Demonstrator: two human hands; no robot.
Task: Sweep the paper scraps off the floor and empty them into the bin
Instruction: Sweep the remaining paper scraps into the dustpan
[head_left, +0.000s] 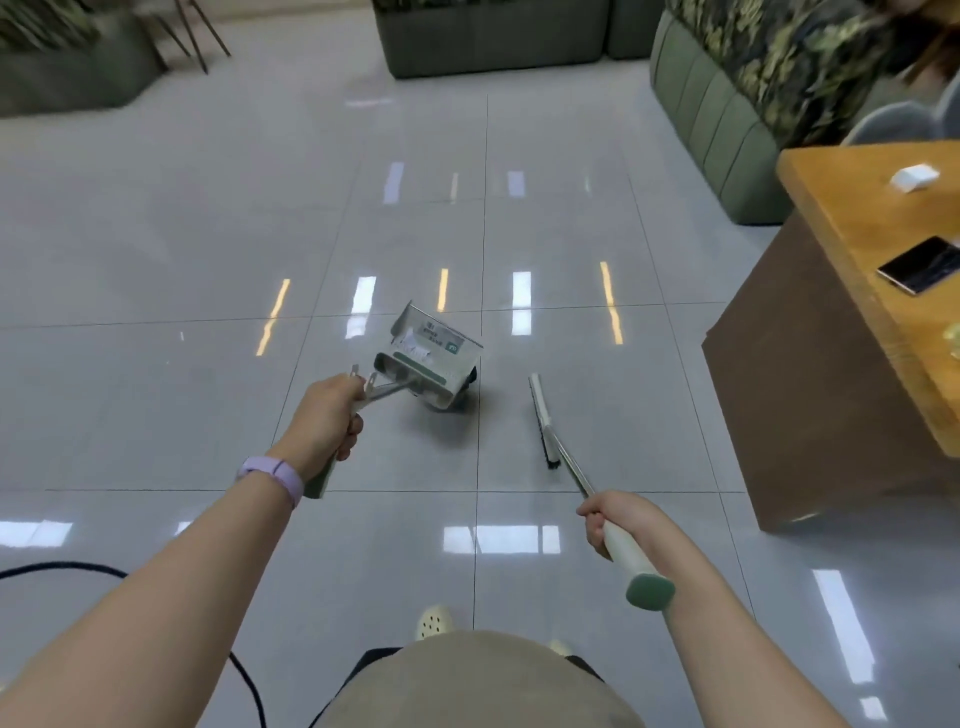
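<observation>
Paper scraps (415, 344) lie inside the dustpan (428, 364), whose handle your left hand (324, 421) grips. Your right hand (615, 522) grips the broom (545, 423) beside it on the floor (208, 260).

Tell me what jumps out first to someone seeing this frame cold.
The dustpan at centre, held by the left hand on its handle, with paper scraps in it. Right of it, the broom head sits by the glossy tiled floor, the right hand gripping its handle. A wooden table with a phone stands at right.
</observation>
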